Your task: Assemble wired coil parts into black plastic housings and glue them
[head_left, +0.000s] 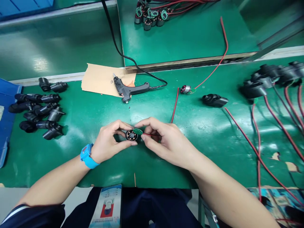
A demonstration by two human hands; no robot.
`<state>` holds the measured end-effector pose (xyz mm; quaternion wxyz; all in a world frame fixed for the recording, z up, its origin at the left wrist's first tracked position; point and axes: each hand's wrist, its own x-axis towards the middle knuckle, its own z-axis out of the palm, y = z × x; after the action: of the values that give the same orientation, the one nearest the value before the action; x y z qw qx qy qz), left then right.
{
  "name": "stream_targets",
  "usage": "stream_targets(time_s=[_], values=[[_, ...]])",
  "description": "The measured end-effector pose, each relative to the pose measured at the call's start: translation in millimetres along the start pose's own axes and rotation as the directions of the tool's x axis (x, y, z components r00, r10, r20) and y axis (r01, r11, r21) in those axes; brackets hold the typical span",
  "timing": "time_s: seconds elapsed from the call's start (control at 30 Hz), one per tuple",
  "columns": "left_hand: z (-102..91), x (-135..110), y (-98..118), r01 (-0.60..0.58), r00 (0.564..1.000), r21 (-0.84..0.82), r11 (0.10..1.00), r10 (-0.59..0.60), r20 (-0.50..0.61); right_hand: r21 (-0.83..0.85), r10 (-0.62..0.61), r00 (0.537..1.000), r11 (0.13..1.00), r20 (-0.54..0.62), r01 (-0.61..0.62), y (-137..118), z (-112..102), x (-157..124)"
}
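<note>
Between the thumb and fingers of my left hand (109, 139) is a small round motor (131, 135), its open face with copper windings turned toward me. A green circuit board (137, 131) sits at the motor's right edge. My right hand (161, 137) pinches the red wire (148, 134) close to that board, with its fingers closed. A red wire (175, 106) comes out beyond the right hand toward the back. Farther off, a second motor (185, 89) with its own red wire lies on the green table (95, 114).
A black glue gun (130, 89) rests on a cardboard sheet (99, 79), its cord running back. Black plastic housings (45, 109) lie at left beside a blue bin (9, 120). More housings (256, 85) with red wires are at right. Several wired motors (153, 19) sit on the raised shelf.
</note>
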<state>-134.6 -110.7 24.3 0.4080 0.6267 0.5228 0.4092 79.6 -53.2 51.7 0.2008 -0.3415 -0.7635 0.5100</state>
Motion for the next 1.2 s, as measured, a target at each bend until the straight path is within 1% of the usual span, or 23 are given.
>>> stream_targets(time_s=[0.07, 0.1, 0.2, 0.27, 0.33, 0.37, 0.43, 0.5, 0.57, 0.7, 0.8, 0.93, 1.03, 1.13, 1.2], values=[[-0.2, -1, 1, -0.056, 0.998, 0.048, 0.997, 0.058, -0.032, 0.021, -0.029, 1.0, 0.999, -0.013, 0.029, 0, 1, 0], [-0.4, -1, 1, -0.082, 0.996, 0.1, 0.992, 0.085, -0.024, 0.035, -0.03, 1.0, 0.999, -0.004, 0.03, 0, 2, 0], [-0.3, 0, -1, -0.152, 0.988, 0.271, 0.951, 0.142, 0.055, 0.126, 0.015, 0.997, 0.992, 0.072, -0.024, 1, 4, 1], [1.2, 0, -5, -0.189, 0.982, 0.33, 0.925, 0.186, 0.042, 0.205, 0.049, 0.994, 0.976, 0.093, -0.067, 2, 6, 3], [3.4, -2, -8, -0.255, 0.963, 0.349, 0.902, 0.269, 0.008, 0.249, 0.059, 0.995, 0.966, 0.076, -0.077, 3, 9, 5], [4.4, -2, -10, -0.298, 0.949, 0.356, 0.886, 0.315, 0.011, 0.249, 0.061, 0.996, 0.965, 0.061, -0.075, 4, 10, 5], [5.6, -4, -11, -0.376, 0.921, 0.398, 0.837, 0.386, 0.057, 0.24, 0.063, 0.997, 0.968, 0.04, -0.071, 5, 11, 5], [5.3, -4, -11, -0.413, 0.906, 0.47, 0.78, 0.406, 0.121, 0.238, 0.071, 0.997, 0.968, 0.036, -0.078, 6, 11, 5], [4.0, -3, -9, -0.418, 0.902, 0.528, 0.739, 0.407, 0.144, 0.242, 0.083, 0.996, 0.966, 0.036, -0.089, 7, 10, 5], [2.8, -1, -7, -0.454, 0.881, 0.538, 0.71, 0.447, 0.152, 0.25, 0.082, 0.996, 0.965, 0.022, -0.085, 7, 11, 6], [5.6, -1, -8, -0.456, 0.881, 0.496, 0.738, 0.452, 0.138, 0.236, 0.075, 0.997, 0.969, -0.007, -0.071, 8, 13, 7], [11.8, -3, -12, -0.43, 0.893, 0.415, 0.801, 0.446, 0.065, 0.163, 0.074, 0.997, 0.984, -0.023, -0.07, 9, 15, 7], [14.4, -3, -12, -0.428, 0.893, 0.409, 0.806, 0.447, 0.053, 0.08, 0.068, 0.997, 0.995, -0.042, -0.064, 9, 17, 9], [14.4, -4, -10, -0.418, 0.897, 0.423, 0.804, 0.438, 0.052, -0.027, 0.018, 0.997, 0.999, -0.081, -0.021, 7, 17, 12], [13.7, -6, -9, -0.379, 0.914, 0.444, 0.812, 0.404, 0.041, -0.066, -0.015, 0.999, 0.998, -0.05, 0.011, 5, 13, 12]])
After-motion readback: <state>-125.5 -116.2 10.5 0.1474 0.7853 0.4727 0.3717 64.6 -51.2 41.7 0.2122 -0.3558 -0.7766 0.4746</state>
